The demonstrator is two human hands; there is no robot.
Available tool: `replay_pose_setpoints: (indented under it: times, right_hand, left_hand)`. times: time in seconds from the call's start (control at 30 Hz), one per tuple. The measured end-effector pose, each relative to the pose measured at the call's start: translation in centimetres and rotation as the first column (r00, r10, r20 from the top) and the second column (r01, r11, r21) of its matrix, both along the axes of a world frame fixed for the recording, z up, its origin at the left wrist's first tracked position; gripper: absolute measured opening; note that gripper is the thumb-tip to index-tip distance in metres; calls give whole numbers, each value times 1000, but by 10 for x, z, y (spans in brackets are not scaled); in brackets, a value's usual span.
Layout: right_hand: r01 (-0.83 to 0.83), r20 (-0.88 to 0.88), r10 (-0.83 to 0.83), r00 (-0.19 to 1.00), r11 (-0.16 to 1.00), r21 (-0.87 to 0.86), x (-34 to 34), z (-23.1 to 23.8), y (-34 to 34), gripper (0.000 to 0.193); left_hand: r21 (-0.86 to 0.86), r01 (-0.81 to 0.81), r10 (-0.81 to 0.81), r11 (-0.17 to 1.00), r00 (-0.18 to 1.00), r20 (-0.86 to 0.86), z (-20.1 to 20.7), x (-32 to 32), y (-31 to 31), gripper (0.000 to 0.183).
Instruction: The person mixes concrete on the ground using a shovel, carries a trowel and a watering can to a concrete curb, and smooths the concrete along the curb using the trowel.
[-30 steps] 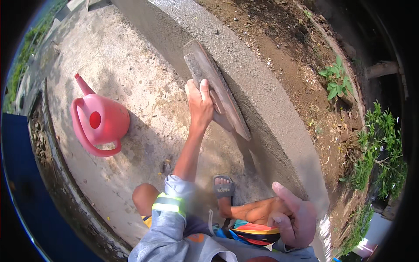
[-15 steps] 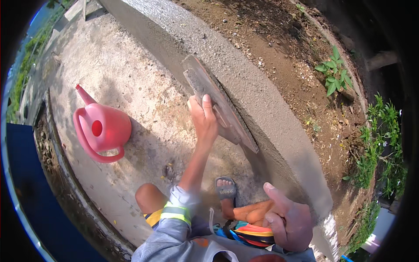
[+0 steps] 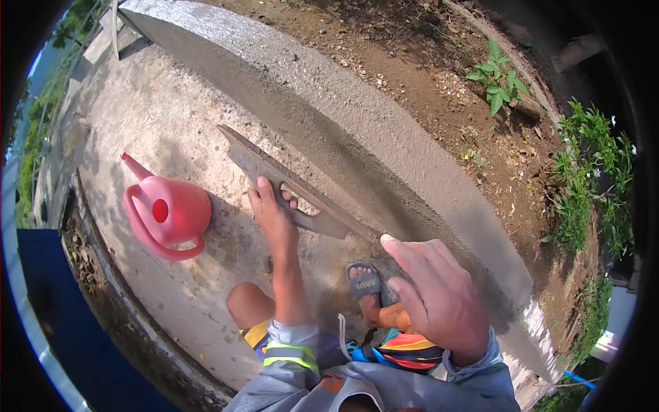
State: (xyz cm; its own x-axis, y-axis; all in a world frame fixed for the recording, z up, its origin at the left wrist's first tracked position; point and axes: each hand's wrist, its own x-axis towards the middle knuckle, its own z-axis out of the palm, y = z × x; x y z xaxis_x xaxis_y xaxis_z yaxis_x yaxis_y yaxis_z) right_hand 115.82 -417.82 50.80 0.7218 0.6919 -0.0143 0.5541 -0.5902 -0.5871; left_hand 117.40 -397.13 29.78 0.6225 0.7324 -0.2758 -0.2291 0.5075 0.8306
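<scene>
My left hand (image 3: 276, 213) is wrapped round the handle of a long, flat plastering float (image 3: 255, 163), grey with cement. The float is tilted on edge, its far end up to the left, over the concrete floor and apart from the wall. My right hand (image 3: 439, 288) has its fingers stretched forward and the thumb apart; the index fingertip is close to the float's near end, and whether it touches cannot be made out. Right of the float curves a low wall (image 3: 391, 123) with wet grey render on its top and side.
A pink watering can (image 3: 180, 213) stands on the concrete floor (image 3: 185, 103) to the left. Beyond the wall lies brown soil (image 3: 405, 75) with a leafy plant (image 3: 500, 79) and a green bush (image 3: 594, 182). My sandalled foot (image 3: 364, 280) is by the wall's base.
The float in my left hand has come away from the wall, moving left. My right hand has risen forward, its fingers straightening toward the float's near end. The view has shifted slightly.
</scene>
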Motion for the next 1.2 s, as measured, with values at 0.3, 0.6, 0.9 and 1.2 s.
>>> replay_pose_setpoints:
  times: [0.3, 0.6, 0.9, 1.2]
  right_hand:
    - [99, 544, -241, 804, 956, 277, 17, 17, 56, 49]
    - [401, 223, -397, 890, 915, 29, 90, -34, -92, 30]
    - [172, 116, -164, 980, 983, -69, 222, -74, 126, 39]
    - [69, 65, -59, 996, 986, -150, 252, -83, 186, 31]
  left_hand:
    - [511, 171, -397, 842, 838, 373, 215, -36, -69, 50]
    - [897, 435, 471, 72, 778, -415, 60, -105, 207, 44]
    - [791, 482, 624, 377, 499, -601, 1, -136, 293, 60]
    - [792, 530, 540, 302, 589, -601, -28, -155, 318, 57]
